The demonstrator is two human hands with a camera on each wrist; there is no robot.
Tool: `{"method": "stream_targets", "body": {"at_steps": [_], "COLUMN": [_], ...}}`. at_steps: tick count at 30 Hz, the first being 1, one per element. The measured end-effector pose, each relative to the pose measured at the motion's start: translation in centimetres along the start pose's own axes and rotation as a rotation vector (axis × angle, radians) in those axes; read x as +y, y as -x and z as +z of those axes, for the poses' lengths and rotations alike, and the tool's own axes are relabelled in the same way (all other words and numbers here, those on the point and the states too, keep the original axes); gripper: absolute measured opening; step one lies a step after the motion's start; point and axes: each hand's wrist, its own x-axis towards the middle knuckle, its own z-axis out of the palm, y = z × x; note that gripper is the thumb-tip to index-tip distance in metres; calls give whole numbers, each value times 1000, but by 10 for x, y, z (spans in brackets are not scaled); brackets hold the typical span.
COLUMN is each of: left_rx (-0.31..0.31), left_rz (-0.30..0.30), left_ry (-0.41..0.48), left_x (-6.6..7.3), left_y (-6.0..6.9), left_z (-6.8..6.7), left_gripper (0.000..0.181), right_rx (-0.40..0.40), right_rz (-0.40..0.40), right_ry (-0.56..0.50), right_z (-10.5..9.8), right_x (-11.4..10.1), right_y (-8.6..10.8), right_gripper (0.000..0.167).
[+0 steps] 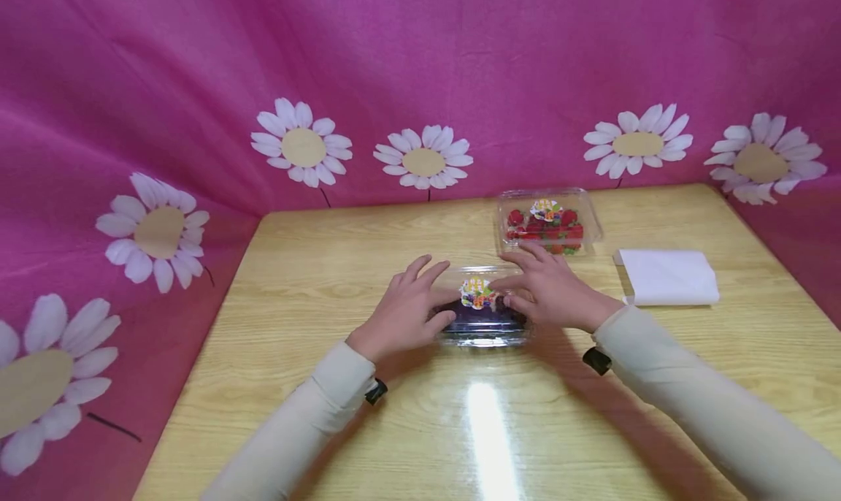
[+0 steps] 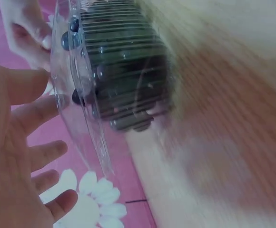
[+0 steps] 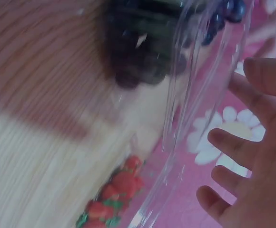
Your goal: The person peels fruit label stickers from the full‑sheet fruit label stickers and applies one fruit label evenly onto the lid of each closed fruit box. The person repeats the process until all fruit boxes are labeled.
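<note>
A clear plastic clamshell box (image 1: 489, 333) with dark grapes (image 2: 123, 71) inside sits on the table in the head view, a fruit sticker (image 1: 477, 293) on its lid. The lid looks closed down over the fruit. From the left, my left hand (image 1: 404, 311) touches the lid with thumb and index finger, its other fingers spread. My right hand (image 1: 548, 289) rests on the lid's right side in a similar way, fingers apart. In the wrist views neither hand curls round the box. Part of the lid is hidden under the fingers.
Behind the grapes stands a second clear box (image 1: 594, 227) holding red strawberries (image 1: 571, 234), with the same kind of sticker. A folded white paper (image 1: 669, 277) lies to the right. Pink cloth (image 1: 525, 63) with daisies hangs around the wooden table (image 1: 315, 267).
</note>
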Motion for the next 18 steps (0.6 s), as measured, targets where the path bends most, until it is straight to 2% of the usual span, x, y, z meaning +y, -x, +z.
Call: {"method": "stream_targets", "body": {"at_steps": [4,8,13,18], "left_rx": [142,254,265,218], "left_rz": [-81,-213,-388,-530], "left_ry": [39,132,324,477], "left_x": [-10,-18,-19,-22], "left_y": [14,23,23,15], "left_z": [-2,-1,1,11], "left_gripper": [38,34,30,27], "right_rx": [42,77,62,-10], "right_rz": [32,106,262,373], "right_ry": [-6,-67,-263,-418], "right_z": [-6,-7,0,8], "right_x": [9,17,24,27], "right_y": [5,18,34,39], "right_gripper": [37,47,42,36]}}
